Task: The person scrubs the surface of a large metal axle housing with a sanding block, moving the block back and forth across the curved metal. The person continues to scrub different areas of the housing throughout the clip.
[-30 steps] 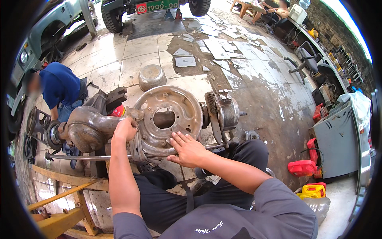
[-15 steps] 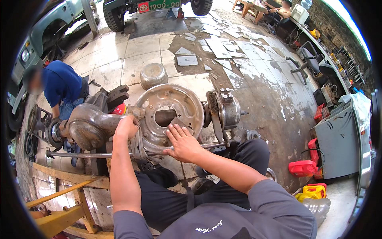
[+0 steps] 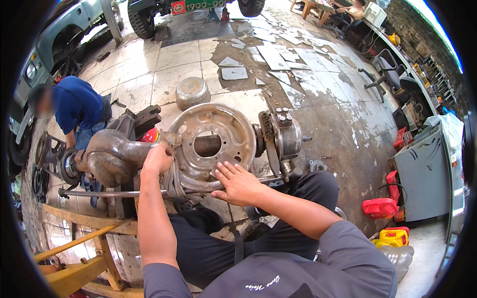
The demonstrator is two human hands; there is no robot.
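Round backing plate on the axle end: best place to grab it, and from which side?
Probably by the rim of the round backing plate, one hand on each side, coming from its open face. It stands on edge facing the person, with its rim exposed. The left hand already sits at the left edge by the axle housing; the right hand lies flat on the lower rim.

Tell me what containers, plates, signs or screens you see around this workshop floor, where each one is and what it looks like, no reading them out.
Number plate: top edge, on the parked vehicle; long green rectangle with a red end.
Red jerrycan: floor at right, by the grey cabinet; squat, with a handle.
Yellow canister: just below the red one; boxy, red cap.
Clear plastic bottle: lower right, lying down.
Screens: none visible.
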